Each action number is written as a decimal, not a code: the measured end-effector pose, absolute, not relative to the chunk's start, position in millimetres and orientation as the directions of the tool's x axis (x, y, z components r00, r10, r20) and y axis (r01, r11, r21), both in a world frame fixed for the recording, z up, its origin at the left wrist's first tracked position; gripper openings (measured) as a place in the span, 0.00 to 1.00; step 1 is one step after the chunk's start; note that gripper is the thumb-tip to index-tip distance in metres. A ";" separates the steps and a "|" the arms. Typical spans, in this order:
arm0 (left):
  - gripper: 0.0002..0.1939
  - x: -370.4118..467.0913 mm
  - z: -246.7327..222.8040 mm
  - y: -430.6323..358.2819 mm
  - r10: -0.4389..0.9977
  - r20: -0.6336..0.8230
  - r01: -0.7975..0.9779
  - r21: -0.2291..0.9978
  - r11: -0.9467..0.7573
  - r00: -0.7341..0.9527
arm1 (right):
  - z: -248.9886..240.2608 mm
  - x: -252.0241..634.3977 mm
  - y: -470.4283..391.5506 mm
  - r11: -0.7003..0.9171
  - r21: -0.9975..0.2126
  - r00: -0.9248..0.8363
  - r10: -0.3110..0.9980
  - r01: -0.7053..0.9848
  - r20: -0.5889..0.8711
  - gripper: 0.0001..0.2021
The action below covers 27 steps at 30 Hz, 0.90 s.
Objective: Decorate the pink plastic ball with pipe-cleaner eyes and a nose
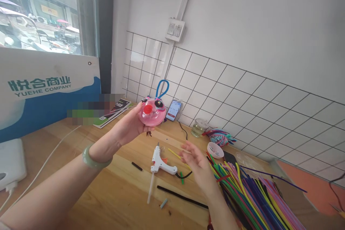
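My left hand (134,119) holds up a round, clear pink ball ornament (153,116) with dark eyes, a red nose and a blue pipe-cleaner loop (162,88) on top. Its fingers wrap round the ball's left side and underside. My right hand (194,160) hovers over the table with its fingers apart and nothing visible in them. Between the two hands lies a white hot glue gun (163,165) with a clear glue stick in its back end. Under my right hand are a yellow pipe cleaner (174,153) and a short green piece (182,178).
A heap of coloured pipe cleaners (250,190) covers the right side. Behind stand a phone (174,110), a lidded glass (198,128), a pink bowl (215,150) and a colourful bundle (219,137). Black pipe cleaners (183,197) lie in front; a white device (10,163) is at left.
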State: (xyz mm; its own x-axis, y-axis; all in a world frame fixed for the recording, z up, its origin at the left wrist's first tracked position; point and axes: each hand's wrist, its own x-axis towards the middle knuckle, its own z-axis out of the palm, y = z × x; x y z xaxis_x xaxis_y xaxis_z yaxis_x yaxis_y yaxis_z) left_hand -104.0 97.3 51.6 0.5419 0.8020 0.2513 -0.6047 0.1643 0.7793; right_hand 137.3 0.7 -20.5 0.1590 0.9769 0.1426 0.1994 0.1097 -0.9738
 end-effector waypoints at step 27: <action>0.21 -96.6 48.9 99.7 0.856 0.246 -0.690 0.705 0.164 0.455 | -59.2 130.9 17.3 0.085 -0.180 -0.113 0.982 0.980 -0.152 0.15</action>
State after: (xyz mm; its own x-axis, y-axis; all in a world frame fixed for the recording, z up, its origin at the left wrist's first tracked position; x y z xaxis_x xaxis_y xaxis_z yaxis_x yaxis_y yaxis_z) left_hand -96.6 99.7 48.9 0.4553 0.8556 0.2462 -0.6901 0.1644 0.7048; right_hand 130.9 17.3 -59.2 -0.1132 0.9819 -0.1517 0.9799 0.0851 -0.1804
